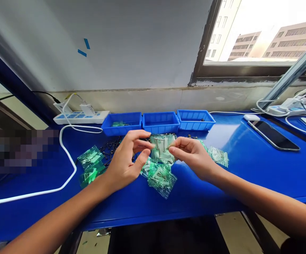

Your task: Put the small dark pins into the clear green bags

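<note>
Power strip (pixel 100 118), white, at back left of the blue table (pixel 251 169). Green packets (pixel 90 157), left of centre, beside loose dark screws (pixel 110 148). Left hand (pixel 129 162), fingers curved at the left edge of a clear bag (pixel 161 151); cannot tell whether it grips. Bag sits mid-table, before three blue bins (pixel 160 123). Right hand (pixel 191 153), thumb and forefinger pinching bag's right edge. Phone (pixel 273 135), dark-screened, far right.
</note>
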Available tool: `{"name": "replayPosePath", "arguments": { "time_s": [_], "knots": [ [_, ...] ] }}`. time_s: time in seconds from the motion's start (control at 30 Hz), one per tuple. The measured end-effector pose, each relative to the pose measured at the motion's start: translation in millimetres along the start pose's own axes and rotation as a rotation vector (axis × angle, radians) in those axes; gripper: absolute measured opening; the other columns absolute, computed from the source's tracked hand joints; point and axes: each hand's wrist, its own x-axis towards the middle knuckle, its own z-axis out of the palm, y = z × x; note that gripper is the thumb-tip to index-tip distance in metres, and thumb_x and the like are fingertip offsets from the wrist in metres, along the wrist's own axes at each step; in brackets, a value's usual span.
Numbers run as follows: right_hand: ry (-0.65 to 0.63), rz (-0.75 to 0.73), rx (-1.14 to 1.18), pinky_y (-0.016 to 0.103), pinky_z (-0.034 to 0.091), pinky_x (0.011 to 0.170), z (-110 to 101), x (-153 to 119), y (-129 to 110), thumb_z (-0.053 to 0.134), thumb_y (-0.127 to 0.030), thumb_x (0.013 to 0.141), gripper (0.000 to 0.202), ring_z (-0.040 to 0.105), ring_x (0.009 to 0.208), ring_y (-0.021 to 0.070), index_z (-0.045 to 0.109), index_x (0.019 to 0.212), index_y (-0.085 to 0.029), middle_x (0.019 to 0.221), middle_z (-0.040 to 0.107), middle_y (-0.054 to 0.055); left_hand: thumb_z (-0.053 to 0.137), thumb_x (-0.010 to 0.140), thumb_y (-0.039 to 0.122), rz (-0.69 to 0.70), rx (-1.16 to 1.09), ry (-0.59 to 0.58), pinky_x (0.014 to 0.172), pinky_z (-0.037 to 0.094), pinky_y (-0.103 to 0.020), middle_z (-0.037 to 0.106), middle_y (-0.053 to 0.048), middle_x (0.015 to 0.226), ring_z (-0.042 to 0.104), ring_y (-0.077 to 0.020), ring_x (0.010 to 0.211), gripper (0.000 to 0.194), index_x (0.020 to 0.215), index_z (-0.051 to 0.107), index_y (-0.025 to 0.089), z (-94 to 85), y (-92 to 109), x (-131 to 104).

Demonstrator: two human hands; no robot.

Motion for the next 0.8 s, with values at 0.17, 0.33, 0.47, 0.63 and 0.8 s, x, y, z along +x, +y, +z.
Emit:
{"name": "replayPosePath", "arguments": {
  "time_s": [0.17, 0.33, 0.47, 0.63, 0.8],
  "knots": [
    [0.033, -0.046, -0.091, 0.021, 0.026, 0.045, 4.3, 18.8, -13.8, 0.058, -0.031, 0.072, 0.018, 0.036, 0.049, 0.0054, 0.056, 0.064, -0.015, 0.052, 0.046, -0.005, 0.058, 0.081, 0.035, -0.315, -0.222, -0.031, 0.064, 0.055, -0.026, 0.063, -0.006, 0.090, 0.064, -0.0136, 0.073, 0.031, 0.105, 0.051, 0.017, -3.5, -4.4, 16.3],
    [0.082, -0.086, -0.145, 0.021, 0.025, 0.044, 21.8, 29.3, -7.1, 0.055, -0.030, 0.075, 0.020, 0.034, 0.047, 0.0051, 0.053, 0.061, -0.016, 0.050, 0.040, -0.006, 0.060, 0.078, 0.040, -0.325, -0.075, -0.025, 0.053, 0.049, -0.023, 0.061, 0.000, 0.063, 0.056, -0.0113, 0.055, 0.025, 0.078, 0.058, 0.015, -14.7, -7.9, 17.8],
    [0.137, -0.138, -0.194, 0.022, 0.023, 0.045, 32.7, 20.4, 8.1, 0.051, -0.026, 0.078, 0.018, 0.031, 0.047, 0.0052, 0.047, 0.062, -0.018, 0.050, 0.037, -0.008, 0.055, 0.081, 0.030, -0.099, 0.197, -0.047, 0.056, 0.046, -0.022, 0.063, 0.000, 0.068, 0.056, -0.0111, 0.059, 0.014, 0.080, 0.060, 0.017, -14.5, -6.2, 9.8],
    [0.171, -0.198, -0.277, 0.023, 0.024, 0.047, 30.6, 19.1, 15.9, 0.049, -0.023, 0.079, 0.014, 0.031, 0.046, 0.0062, 0.049, 0.066, -0.018, 0.048, 0.032, -0.009, 0.051, 0.083, 0.025, 0.034, 0.322, -0.081, 0.055, 0.045, -0.020, 0.061, 0.000, 0.067, 0.055, -0.0107, 0.059, 0.010, 0.082, 0.058, 0.017, -10.0, -8.6, 8.2],
    [0.144, -0.239, -0.325, 0.023, 0.024, 0.047, 26.6, 20.0, 16.7, 0.050, -0.023, 0.078, 0.012, 0.032, 0.047, 0.0064, 0.050, 0.067, -0.018, 0.048, 0.033, -0.009, 0.049, 0.085, 0.026, 0.042, 0.310, -0.085, 0.056, 0.046, -0.021, 0.062, -0.001, 0.071, 0.056, -0.0111, 0.060, 0.012, 0.086, 0.057, 0.017, -8.8, -11.9, 9.1]
  ]
}}
